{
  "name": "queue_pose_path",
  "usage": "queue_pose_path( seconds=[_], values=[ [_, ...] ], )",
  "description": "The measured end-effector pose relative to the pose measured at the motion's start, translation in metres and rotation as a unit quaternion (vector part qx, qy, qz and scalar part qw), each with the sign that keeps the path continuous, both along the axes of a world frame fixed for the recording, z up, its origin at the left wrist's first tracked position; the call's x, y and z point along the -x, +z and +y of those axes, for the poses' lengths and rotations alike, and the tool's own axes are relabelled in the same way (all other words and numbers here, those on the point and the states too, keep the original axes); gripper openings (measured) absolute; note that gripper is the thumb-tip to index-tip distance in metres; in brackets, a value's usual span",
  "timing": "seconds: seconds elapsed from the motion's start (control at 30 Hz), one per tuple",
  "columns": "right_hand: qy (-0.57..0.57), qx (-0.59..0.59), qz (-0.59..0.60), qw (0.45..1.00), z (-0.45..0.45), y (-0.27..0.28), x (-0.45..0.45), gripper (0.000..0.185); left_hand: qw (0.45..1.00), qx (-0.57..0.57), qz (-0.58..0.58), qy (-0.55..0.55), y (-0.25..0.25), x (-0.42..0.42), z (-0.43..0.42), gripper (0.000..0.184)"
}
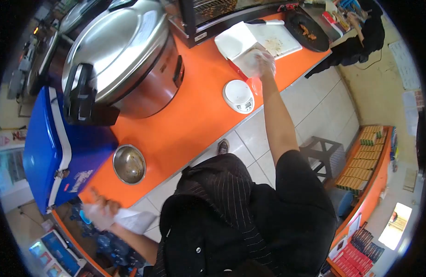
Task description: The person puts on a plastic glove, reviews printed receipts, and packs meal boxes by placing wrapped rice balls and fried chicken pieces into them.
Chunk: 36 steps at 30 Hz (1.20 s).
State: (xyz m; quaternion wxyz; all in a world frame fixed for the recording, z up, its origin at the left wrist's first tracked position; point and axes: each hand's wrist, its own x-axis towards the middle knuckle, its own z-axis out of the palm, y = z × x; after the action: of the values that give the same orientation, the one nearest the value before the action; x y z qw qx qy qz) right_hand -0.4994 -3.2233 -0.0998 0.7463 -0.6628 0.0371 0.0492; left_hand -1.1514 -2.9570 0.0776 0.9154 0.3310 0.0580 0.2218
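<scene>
A blue cooler stands at far left, near the gloved left hand — its fingers bent, though whether they grip the white material beside them cannot be told. A steel cooker and a bowl share the orange counter. Farther right, an open white box sits near a scale, with the gloved right hand at it — blur hides any grasp. Working at the box appears the step in hand; the next move likely calls for steadying it. Beyond lie a board and a pan.
</scene>
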Motion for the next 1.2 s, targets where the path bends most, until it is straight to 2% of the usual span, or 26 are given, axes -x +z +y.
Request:
queue_pose_path(
  seconds=[0.07, 0.13, 0.2, 0.23, 0.27, 0.33, 0.43, 0.53, 0.57, 0.6, 0.67, 0.73, 0.8, 0.83, 0.9, 0.93, 0.97, 1.0, 1.03, 1.07, 1.1, 1.13, 1.2],
  values=[
    [0.196, 0.119, -0.152, 0.961, -0.015, -0.067, -0.054, 0.018, 0.996, 0.068, 0.007, -0.051, -0.012, -0.062, -0.030, 0.066],
    [0.281, 0.143, -0.131, 0.940, -0.016, -0.127, -0.109, 0.021, 0.990, 0.129, 0.040, -0.047, -0.017, -0.098, -0.059, 0.067],
    [0.244, 0.074, 0.071, 0.964, -0.008, -0.169, -0.143, 0.046, 0.989, 0.134, 0.059, -0.035, -0.029, -0.114, -0.071, 0.068],
    [0.313, 0.309, -0.069, 0.895, -0.012, -0.108, -0.106, 0.035, 0.988, 0.137, 0.069, -0.030, -0.036, -0.122, -0.076, 0.068],
    [0.318, 0.518, -0.219, 0.763, -0.012, -0.026, -0.057, 0.025, 0.986, 0.145, 0.083, -0.032, -0.045, -0.131, -0.079, 0.068],
    [0.316, 0.545, -0.243, 0.738, -0.016, 0.002, -0.041, 0.017, 0.981, 0.157, 0.107, -0.038, -0.061, -0.154, -0.080, 0.068],
    [0.171, 0.462, -0.180, 0.851, -0.025, 0.046, -0.022, 0.018, 0.966, 0.180, 0.167, -0.078, -0.080, -0.209, -0.069, 0.070],
    [0.230, 0.365, -0.042, 0.901, -0.025, 0.064, -0.021, 0.026, 0.948, 0.125, 0.269, -0.118, -0.082, -0.298, -0.065, 0.074],
    [0.251, 0.435, -0.230, 0.834, -0.028, 0.031, -0.031, 0.023, 0.933, 0.097, 0.322, -0.130, -0.085, -0.330, -0.065, 0.075],
    [0.284, 0.389, -0.299, 0.824, -0.029, -0.023, -0.042, 0.022, 0.930, 0.049, 0.334, -0.148, -0.088, -0.362, -0.068, 0.074],
    [0.346, 0.560, -0.461, 0.595, -0.011, -0.072, -0.050, 0.022, 0.920, -0.046, 0.350, -0.167, -0.100, -0.425, -0.069, 0.071],
    [0.338, 0.698, -0.532, 0.339, 0.003, -0.076, -0.049, 0.020, 0.901, -0.118, 0.387, -0.156, -0.118, -0.478, -0.075, 0.069],
    [0.331, 0.636, -0.587, 0.376, -0.002, -0.064, -0.050, 0.016, 0.868, -0.174, 0.447, -0.129, -0.131, -0.521, -0.086, 0.070],
    [0.335, 0.590, -0.532, 0.506, -0.008, -0.055, -0.055, 0.019, 0.840, -0.189, 0.477, -0.178, -0.150, -0.535, -0.079, 0.074],
    [0.327, 0.462, -0.389, 0.727, -0.016, 0.002, -0.069, 0.027, 0.809, -0.218, 0.525, -0.152, -0.164, -0.554, -0.093, 0.071],
    [0.314, 0.428, -0.361, 0.767, -0.024, 0.017, -0.082, 0.028, 0.792, -0.233, 0.547, -0.138, -0.166, -0.566, -0.102, 0.070],
    [0.315, 0.430, -0.365, 0.763, -0.033, 0.021, -0.092, 0.029, 0.802, -0.251, 0.530, -0.109, -0.172, -0.574, -0.109, 0.064],
    [0.323, 0.449, -0.388, 0.737, -0.042, 0.012, -0.104, 0.030, 0.811, -0.270, 0.513, -0.081, -0.179, -0.583, -0.116, 0.058],
    [0.331, 0.489, -0.427, 0.685, -0.049, -0.008, -0.112, 0.031, 0.801, -0.309, 0.506, -0.086, -0.198, -0.586, -0.110, 0.056],
    [0.302, 0.555, -0.489, 0.601, -0.056, -0.031, -0.114, 0.032, 0.805, -0.270, 0.516, -0.117, -0.205, -0.589, -0.107, 0.056],
    [0.231, 0.648, -0.557, 0.465, -0.061, -0.052, -0.111, 0.033, 0.804, -0.254, 0.528, -0.105, -0.164, -0.601, -0.126, 0.057],
    [0.145, 0.726, -0.595, 0.313, -0.061, -0.063, -0.104, 0.034, 0.769, -0.273, 0.571, -0.091, -0.152, -0.607, -0.132, 0.061],
    [0.081, 0.747, -0.597, 0.283, -0.066, -0.038, -0.099, 0.038, 0.676, -0.319, 0.654, -0.115, -0.152, -0.606, -0.131, 0.077]
  ],
)
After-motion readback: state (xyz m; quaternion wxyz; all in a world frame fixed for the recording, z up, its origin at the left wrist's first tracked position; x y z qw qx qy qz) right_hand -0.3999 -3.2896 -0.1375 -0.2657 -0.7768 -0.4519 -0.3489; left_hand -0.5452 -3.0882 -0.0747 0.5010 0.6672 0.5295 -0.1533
